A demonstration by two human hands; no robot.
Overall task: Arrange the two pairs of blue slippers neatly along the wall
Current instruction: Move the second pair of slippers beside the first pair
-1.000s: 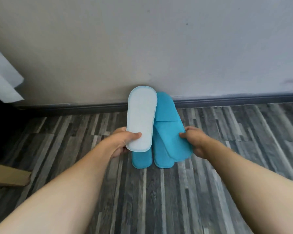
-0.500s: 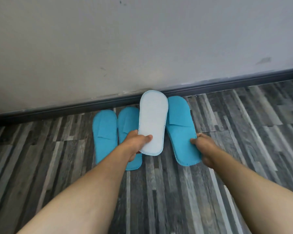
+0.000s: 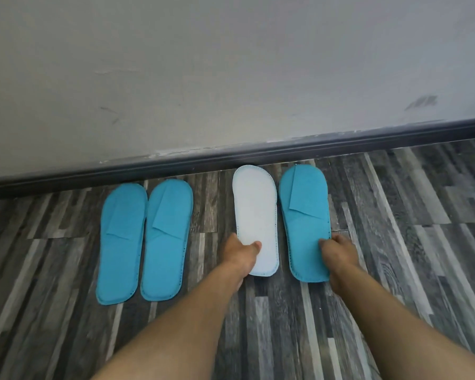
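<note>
Four slippers by the skirting board (image 3: 231, 157).
My left hand (image 3: 240, 252) pinches the sole-up slipper (image 3: 255, 209); my right hand (image 3: 337, 250) pinches the rightmost slipper (image 3: 305, 220); the left pair (image 3: 146, 242) lies apart.

Held slippers (image 3: 303, 223) now sit apart from left pair (image 3: 144, 242)

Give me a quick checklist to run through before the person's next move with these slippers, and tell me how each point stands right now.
1. Left pair lying side by side, blue tops up, toes toward the baseboard: ok.
2. Slipper under the left hand facing up: not ok; the white-sole slipper shows its underside and probably needs flipping.
3. Right hand has a hold on the right blue slipper: ok; it pinches the edge near the heel.
4. Right pair parallel, toes toward the wall: ok.
5. All four heels in one line: not ok; the left pair sits lower in the picture.
6. Slippers flat on the floor: cannot tell for the two held.
</note>
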